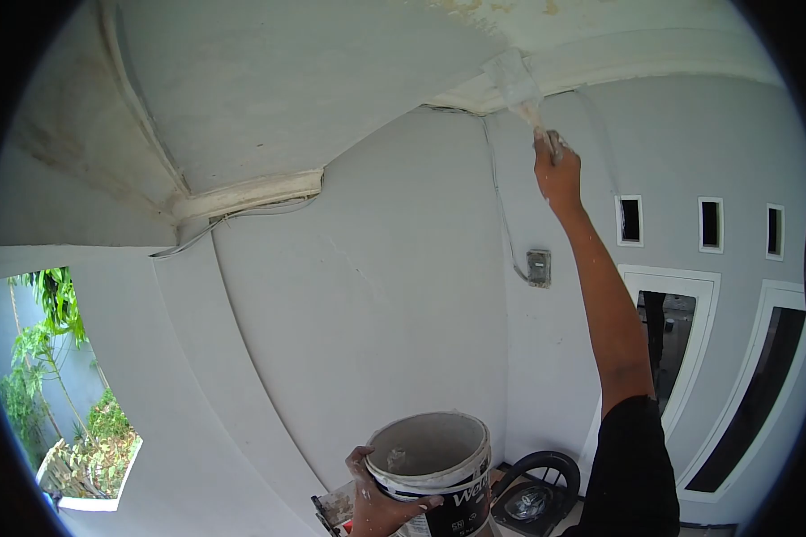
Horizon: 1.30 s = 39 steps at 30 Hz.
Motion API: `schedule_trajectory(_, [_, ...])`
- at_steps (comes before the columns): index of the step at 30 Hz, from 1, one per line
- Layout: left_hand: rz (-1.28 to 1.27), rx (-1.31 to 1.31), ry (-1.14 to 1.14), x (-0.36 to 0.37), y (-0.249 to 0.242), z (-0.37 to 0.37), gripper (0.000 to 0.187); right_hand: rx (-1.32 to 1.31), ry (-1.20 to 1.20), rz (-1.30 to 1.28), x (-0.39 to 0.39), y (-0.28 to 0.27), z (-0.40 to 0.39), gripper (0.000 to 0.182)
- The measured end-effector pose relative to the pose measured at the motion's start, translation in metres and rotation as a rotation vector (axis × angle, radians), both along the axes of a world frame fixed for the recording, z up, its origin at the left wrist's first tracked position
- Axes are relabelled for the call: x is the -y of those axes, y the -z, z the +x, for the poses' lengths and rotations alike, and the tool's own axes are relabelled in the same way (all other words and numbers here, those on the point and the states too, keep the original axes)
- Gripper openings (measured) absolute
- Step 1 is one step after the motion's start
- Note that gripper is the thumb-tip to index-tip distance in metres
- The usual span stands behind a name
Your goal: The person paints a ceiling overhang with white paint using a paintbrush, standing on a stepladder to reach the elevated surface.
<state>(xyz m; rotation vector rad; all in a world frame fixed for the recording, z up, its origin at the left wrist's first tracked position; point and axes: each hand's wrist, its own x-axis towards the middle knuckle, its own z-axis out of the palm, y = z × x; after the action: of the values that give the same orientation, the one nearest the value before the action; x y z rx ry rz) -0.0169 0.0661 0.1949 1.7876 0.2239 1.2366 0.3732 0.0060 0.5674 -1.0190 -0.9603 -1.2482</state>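
Observation:
My right hand [559,174] is raised on an outstretched arm, its fingers wrapped round the handle of a wide, white-coated paintbrush [514,79]. The brush head is at the ceiling [367,63], close to the pale curved moulding [645,55]; whether it touches is hard to tell. Low in the view, my left hand [381,503] grips the near left side of a paint bucket [466,501], thumb outside and fingers at the rim. The bucket is white and dark with lettering, and its inner wall is smeared grey-white. Its bottom is out of sight.
Loose cables [495,170] run down the wall corner to a small electrical box [538,268]. A black round object like a steering wheel [551,461] is behind the bucket. White-framed windows [672,336] line the right wall; an opening [72,403] shows plants at left.

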Motion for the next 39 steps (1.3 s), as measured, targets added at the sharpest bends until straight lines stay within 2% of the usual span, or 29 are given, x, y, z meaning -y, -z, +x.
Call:
schedule_trajectory(2, [-0.068, -0.016, 0.026, 0.004, -0.006, -0.001, 0.118, 0.009, -0.043, -0.012, 0.001, 0.025, -0.007, 0.032])
schedule_trajectory(4, [-0.135, -0.031, 0.052, 0.006, -0.009, -0.003, 0.116, -0.227, -0.399, -0.034, -0.001, 0.044, -0.021, 0.029])
schedule_trajectory(5, [-0.135, -0.03, 0.055, 0.006, -0.009, -0.003, 0.116, -0.225, -0.396, -0.034, -0.003, 0.047, -0.03, 0.029])
schedule_trajectory(7, [-0.13, -0.004, 0.089, 0.005, -0.01, -0.002, 0.114, -0.345, -0.779, 0.052, -0.003, 0.044, -0.059, 0.023])
schedule_trajectory(8, [-0.129, -0.006, 0.094, 0.004, -0.009, -0.001, 0.114, -0.346, -0.774, 0.055, -0.005, 0.038, -0.072, 0.023])
schedule_trajectory(10, [-0.168, -0.001, 0.124, 0.002, -0.006, 0.0, 0.113, -0.334, -0.911, 0.045, -0.008, 0.018, -0.099, 0.016])
schedule_trajectory(12, [-0.183, 0.021, 0.125, 0.01, -0.015, 0.002, 0.114, -0.297, -0.957, 0.015, -0.013, -0.001, -0.128, 0.026])
schedule_trajectory(14, [-0.201, 0.042, 0.123, 0.01, -0.014, 0.003, 0.115, -0.26, -1.071, -0.051, -0.018, -0.022, -0.15, 0.014])
schedule_trajectory(17, [-0.134, 0.038, 0.105, 0.0, -0.006, 0.002, 0.117, -0.278, -0.947, -0.065, -0.026, -0.041, -0.189, 0.011])
schedule_trajectory(18, [-0.128, -0.004, 0.081, 0.001, -0.007, -0.001, 0.117, -0.286, -0.944, -0.067, -0.029, -0.036, -0.192, 0.011])
schedule_trajectory(20, [-0.112, -0.037, 0.06, 0.0, -0.002, -0.004, 0.117, -0.21, -0.733, -0.121, -0.033, -0.028, -0.194, 0.018])
schedule_trajectory(24, [0.0, -0.049, -0.019, -0.006, 0.016, -0.006, 0.118, -0.036, -0.575, -0.126, -0.04, 0.005, -0.165, 0.017])
schedule_trajectory(26, [0.023, -0.061, -0.043, -0.005, 0.01, -0.004, 0.117, -0.239, -0.871, -0.08, -0.015, 0.02, -0.165, 0.013])
schedule_trajectory(28, [-0.071, -0.031, 0.02, 0.001, -0.001, -0.003, 0.118, -0.276, -0.89, -0.064, -0.009, 0.004, -0.154, 0.011])
schedule_trajectory(29, [-0.076, -0.036, 0.021, 0.001, -0.001, -0.004, 0.118, -0.328, -0.909, -0.042, -0.009, -0.006, -0.147, 0.015])
schedule_trajectory(30, [-0.065, -0.035, 0.027, -0.001, 0.0, -0.003, 0.118, -0.269, -0.942, -0.066, -0.017, -0.021, -0.143, 0.008])
schedule_trajectory(33, [-0.04, -0.058, 0.02, -0.01, 0.002, -0.001, 0.119, -0.279, -0.944, -0.094, -0.021, -0.035, -0.181, 0.009])
schedule_trajectory(34, [-0.035, -0.083, 0.0, -0.01, 0.005, -0.003, 0.12, -0.225, -0.947, -0.175, -0.022, -0.025, -0.173, 0.009])
schedule_trajectory(38, [0.029, -0.093, -0.057, -0.011, 0.012, -0.002, 0.12, -0.169, -0.947, -0.223, -0.022, 0.019, -0.154, 0.009])
schedule_trajectory(39, [0.038, -0.079, -0.065, -0.009, 0.015, -0.002, 0.12, -0.29, -0.994, -0.125, -0.019, 0.019, -0.154, 0.009])
